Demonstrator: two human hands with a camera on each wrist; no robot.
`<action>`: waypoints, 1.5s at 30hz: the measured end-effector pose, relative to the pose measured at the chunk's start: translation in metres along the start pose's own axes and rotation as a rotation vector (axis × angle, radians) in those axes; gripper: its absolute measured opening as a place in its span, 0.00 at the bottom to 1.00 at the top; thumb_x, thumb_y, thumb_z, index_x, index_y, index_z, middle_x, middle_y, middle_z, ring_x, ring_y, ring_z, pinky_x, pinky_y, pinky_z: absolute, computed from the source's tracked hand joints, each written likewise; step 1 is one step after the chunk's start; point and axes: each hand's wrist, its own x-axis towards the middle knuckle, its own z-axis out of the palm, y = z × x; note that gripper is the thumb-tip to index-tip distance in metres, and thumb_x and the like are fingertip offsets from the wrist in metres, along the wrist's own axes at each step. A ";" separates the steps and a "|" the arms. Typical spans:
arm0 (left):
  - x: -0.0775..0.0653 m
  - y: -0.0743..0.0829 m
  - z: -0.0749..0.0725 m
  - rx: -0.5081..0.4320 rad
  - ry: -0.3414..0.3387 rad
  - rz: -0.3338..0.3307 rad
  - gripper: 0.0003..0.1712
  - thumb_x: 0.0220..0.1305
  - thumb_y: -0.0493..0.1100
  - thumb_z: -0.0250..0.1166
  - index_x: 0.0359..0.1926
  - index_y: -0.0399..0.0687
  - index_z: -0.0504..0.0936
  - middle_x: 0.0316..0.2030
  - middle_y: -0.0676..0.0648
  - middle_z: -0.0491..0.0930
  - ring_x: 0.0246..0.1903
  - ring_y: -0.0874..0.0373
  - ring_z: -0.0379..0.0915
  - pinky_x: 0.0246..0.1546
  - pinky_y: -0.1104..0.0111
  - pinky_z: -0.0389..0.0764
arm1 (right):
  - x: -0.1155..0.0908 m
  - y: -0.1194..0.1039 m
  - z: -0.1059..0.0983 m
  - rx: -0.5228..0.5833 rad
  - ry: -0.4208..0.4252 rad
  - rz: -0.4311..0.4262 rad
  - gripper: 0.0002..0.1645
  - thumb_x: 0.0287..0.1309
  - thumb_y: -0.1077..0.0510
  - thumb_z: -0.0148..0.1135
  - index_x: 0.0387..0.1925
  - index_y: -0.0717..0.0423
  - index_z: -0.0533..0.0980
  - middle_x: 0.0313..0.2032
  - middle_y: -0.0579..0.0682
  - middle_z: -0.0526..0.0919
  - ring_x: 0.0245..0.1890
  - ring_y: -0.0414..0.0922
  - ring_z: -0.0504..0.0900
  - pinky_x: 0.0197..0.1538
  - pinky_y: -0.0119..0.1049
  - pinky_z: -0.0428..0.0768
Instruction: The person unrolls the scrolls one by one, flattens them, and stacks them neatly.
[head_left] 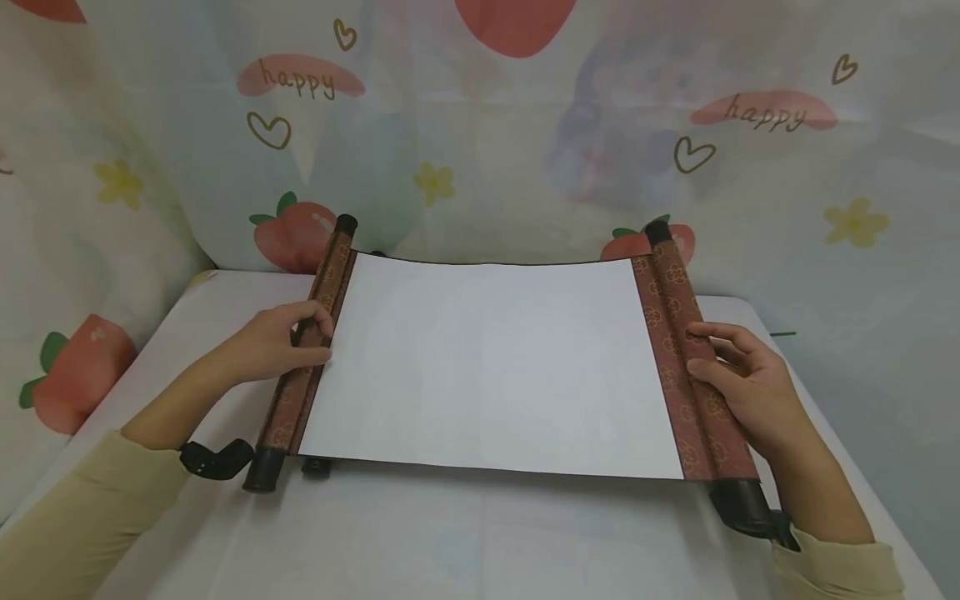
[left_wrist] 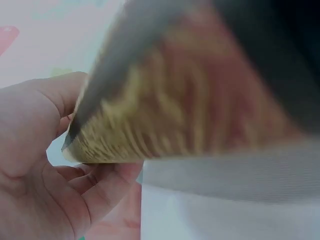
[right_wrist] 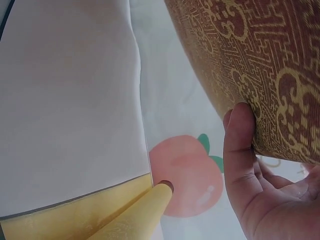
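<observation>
A hanging scroll (head_left: 487, 367) is spread between both hands, its blank white sheet facing up. Reddish-brown brocade with gold patterns and black end knobs covers the left roller (head_left: 281, 421) and right roller (head_left: 675, 275). My left hand (head_left: 262, 343) grips the left roller around its middle, thumb and fingers on either side. On the other side, my right hand (head_left: 757, 387) holds the right roller, thumb and fingertips on the brocade. The right wrist view shows a yellow-brocade roller (right_wrist: 135, 215) beside a white sheet (right_wrist: 70, 110), below the brown brocade.
Under the scroll is a table with a white cover (head_left: 465, 542). A black knob (head_left: 317, 468) pokes out beneath the sheet's lower left edge. Behind hangs a pale cloth (head_left: 487, 183) printed with peaches, flowers and hearts. Black straps sit at both wrists.
</observation>
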 end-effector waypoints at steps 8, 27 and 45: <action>-0.001 -0.004 -0.006 -0.006 0.006 0.013 0.11 0.61 0.39 0.68 0.42 0.50 0.74 0.43 0.45 0.76 0.26 0.57 0.67 0.26 0.64 0.69 | -0.001 -0.001 -0.002 -0.041 -0.015 0.001 0.28 0.69 0.59 0.60 0.68 0.50 0.67 0.56 0.47 0.69 0.43 0.34 0.82 0.34 0.36 0.85; -0.003 -0.015 -0.014 -0.004 0.009 0.045 0.08 0.61 0.34 0.59 0.40 0.49 0.76 0.37 0.48 0.75 0.31 0.57 0.67 0.28 0.66 0.70 | -0.002 0.012 0.002 -0.139 -0.052 0.030 0.29 0.72 0.55 0.56 0.71 0.47 0.63 0.59 0.60 0.69 0.40 0.36 0.82 0.35 0.38 0.84; 0.010 -0.025 -0.012 -0.021 -0.053 0.069 0.06 0.64 0.35 0.61 0.42 0.47 0.78 0.41 0.48 0.79 0.41 0.55 0.69 0.43 0.60 0.72 | 0.016 0.037 0.007 -0.221 -0.206 0.096 0.28 0.75 0.57 0.48 0.72 0.56 0.60 0.66 0.72 0.64 0.58 0.65 0.73 0.41 0.35 0.81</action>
